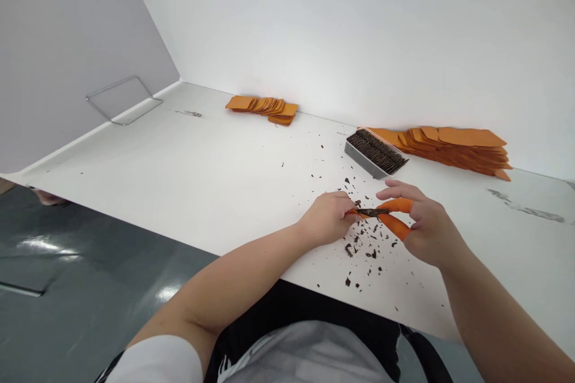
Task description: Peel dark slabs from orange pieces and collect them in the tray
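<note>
My left hand point(330, 216) is closed in a pinch on a small orange piece point(353, 212) like those stacked behind. A thin dark brown strip point(369, 212) spans the gap between my hands, touching that piece. My right hand point(429, 227) wears orange covers on its thumb and index finger point(399, 206), which pinch the strip's right end; its other fingers are raised. Dark flakes point(348, 249) lie scattered on the white table below. Beyond my hands sits a grey rectangular box point(366, 163) packed with thin dark brown strips point(377, 149).
A long stack of orange pieces point(467, 146) lies along the back wall, right of the box. A smaller orange stack point(263, 106) is farther left. A bent metal wire frame point(123, 124) leans on the left partition. The table's front edge is close to my body.
</note>
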{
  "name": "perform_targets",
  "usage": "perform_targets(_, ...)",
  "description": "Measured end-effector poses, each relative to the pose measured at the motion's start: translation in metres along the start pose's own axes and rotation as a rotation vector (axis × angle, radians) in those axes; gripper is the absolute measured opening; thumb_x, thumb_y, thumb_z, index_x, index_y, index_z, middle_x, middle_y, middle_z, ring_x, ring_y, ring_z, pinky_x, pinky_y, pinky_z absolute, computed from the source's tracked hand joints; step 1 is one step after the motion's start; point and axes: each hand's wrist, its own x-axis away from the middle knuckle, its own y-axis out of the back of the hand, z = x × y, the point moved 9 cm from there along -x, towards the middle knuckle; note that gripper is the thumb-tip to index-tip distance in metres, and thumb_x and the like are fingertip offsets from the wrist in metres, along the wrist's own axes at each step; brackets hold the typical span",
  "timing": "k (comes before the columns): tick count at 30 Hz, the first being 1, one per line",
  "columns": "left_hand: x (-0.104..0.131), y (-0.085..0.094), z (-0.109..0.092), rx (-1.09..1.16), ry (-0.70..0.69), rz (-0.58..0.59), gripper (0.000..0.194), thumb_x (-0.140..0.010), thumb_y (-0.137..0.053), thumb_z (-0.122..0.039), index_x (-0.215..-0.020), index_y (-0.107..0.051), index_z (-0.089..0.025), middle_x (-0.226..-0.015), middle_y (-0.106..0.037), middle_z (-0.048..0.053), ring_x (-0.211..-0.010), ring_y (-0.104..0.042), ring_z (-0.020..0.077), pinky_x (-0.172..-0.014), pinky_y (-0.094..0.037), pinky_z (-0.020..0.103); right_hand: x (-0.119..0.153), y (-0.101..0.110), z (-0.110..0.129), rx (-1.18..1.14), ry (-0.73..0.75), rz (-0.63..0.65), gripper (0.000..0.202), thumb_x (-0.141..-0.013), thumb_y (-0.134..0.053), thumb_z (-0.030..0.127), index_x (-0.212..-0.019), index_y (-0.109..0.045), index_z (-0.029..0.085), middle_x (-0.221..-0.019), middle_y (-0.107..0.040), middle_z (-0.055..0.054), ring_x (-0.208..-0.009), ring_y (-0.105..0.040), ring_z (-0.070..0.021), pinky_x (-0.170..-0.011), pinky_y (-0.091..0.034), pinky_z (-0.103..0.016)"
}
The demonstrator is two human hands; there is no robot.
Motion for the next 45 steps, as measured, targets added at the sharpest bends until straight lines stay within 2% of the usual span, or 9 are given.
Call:
perform_targets(4, -0.001, -0.001, 0.002, -0.011, -0.009, 0.007, 0.016, -0.088, -0.06, -0.013, -0.073, -0.063, -0.014, -0.072, -0.058, 0.002, -0.073, -0.057, 0.0155, -0.067, -0.046, 0.026, 0.008, -0.005, -0.005, -0.01, -0.063, -0.078, 0.012, -0.089, -0.057, 0.018, -0.097, -0.063, 0.025, -0.106, -0.066, -0.006, -0.112, -0.061, -0.0286, -0.086, -0.057, -0.048)
perform_targets(10, 0.0, -0.012, 0.004, 0.036, -0.003, 0.053, 0.009, -0.086, -0.062, -0.014, -0.079, -0.067, -0.014, -0.079, -0.064, 0.005, -0.08, -0.061, 0.0177, -0.072, -0.049, 0.028, 0.011, -0.011, 0.003, -0.003, -0.011, -0.058, 0.013, -0.088, -0.058, 0.014, -0.093, -0.064, 0.024, -0.103, -0.066, -0.008, -0.117, -0.056, -0.0324, -0.085, -0.056, -0.05)
perform_targets(17, 0.002, -0.012, 0.01, 0.151, 0.07, 0.057, 0.005, -0.084, -0.065, -0.016, -0.083, -0.071, -0.016, -0.083, -0.068, 0.004, -0.078, -0.063, 0.0174, -0.072, -0.051, 0.029, 0.018, -0.012, 0.0, -0.055, -0.076, -0.056, 0.017, -0.087, -0.057, 0.012, -0.096, -0.063, 0.024, -0.104, -0.065, -0.008, -0.12, -0.054, -0.0321, -0.089, -0.054, -0.051)
perform_targets(22, 0.002, -0.013, 0.007, 0.082, 0.007, 0.079, 0.02, -0.073, -0.062, -0.002, -0.083, -0.071, -0.017, -0.084, -0.071, 0.005, -0.085, -0.064, 0.0207, -0.085, -0.049, 0.038, 0.022, -0.016, -0.001, -0.025, -0.059, -0.037, 0.019, -0.086, -0.058, 0.01, -0.099, -0.063, 0.024, -0.107, -0.064, -0.008, -0.123, -0.051, -0.0327, -0.094, -0.051, -0.053)
perform_targets(25, 0.003, -0.012, 0.009, 0.079, 0.018, 0.072, 0.026, -0.067, -0.059, 0.001, -0.082, -0.072, -0.017, -0.088, -0.072, 0.005, -0.086, -0.064, 0.0214, -0.085, -0.049, 0.038, 0.022, -0.017, 0.0, -0.006, -0.059, -0.041, 0.021, -0.085, -0.057, 0.011, -0.099, -0.065, 0.025, -0.106, -0.065, -0.007, -0.123, -0.052, -0.0333, -0.093, -0.052, -0.053)
perform_targets(36, 0.006, -0.003, 0.008, 0.214, -0.004, -0.032, 0.03, -0.074, -0.055, 0.0, -0.088, -0.073, -0.019, -0.088, -0.074, 0.004, -0.083, -0.066, 0.0185, -0.081, -0.051, 0.036, 0.019, -0.015, 0.008, 0.086, -0.017, -0.069, 0.018, -0.084, -0.057, 0.008, -0.093, -0.062, 0.023, -0.103, -0.066, -0.007, -0.121, -0.052, -0.0355, -0.088, -0.051, -0.055)
perform_targets(40, 0.006, -0.005, 0.009, 0.227, 0.014, -0.026, 0.029, -0.076, -0.054, 0.0, -0.088, -0.072, -0.02, -0.088, -0.074, 0.003, -0.083, -0.067, 0.0176, -0.085, -0.049, 0.037, 0.021, -0.014, 0.012, 0.163, -0.008, -0.068, 0.018, -0.082, -0.058, 0.008, -0.092, -0.061, 0.024, -0.106, -0.067, -0.006, -0.123, -0.049, -0.0374, -0.095, -0.045, -0.06)
perform_targets(45, 0.006, -0.006, 0.005, 0.235, -0.012, -0.025, 0.025, -0.077, -0.058, -0.003, -0.09, -0.072, -0.018, -0.09, -0.074, 0.005, -0.084, -0.066, 0.0184, -0.081, -0.052, 0.034, 0.023, -0.016, 0.016, 0.225, -0.001, -0.042, 0.019, -0.08, -0.058, 0.007, -0.089, -0.062, 0.023, -0.107, -0.068, -0.005, -0.125, -0.047, -0.0388, -0.101, -0.038, -0.063)
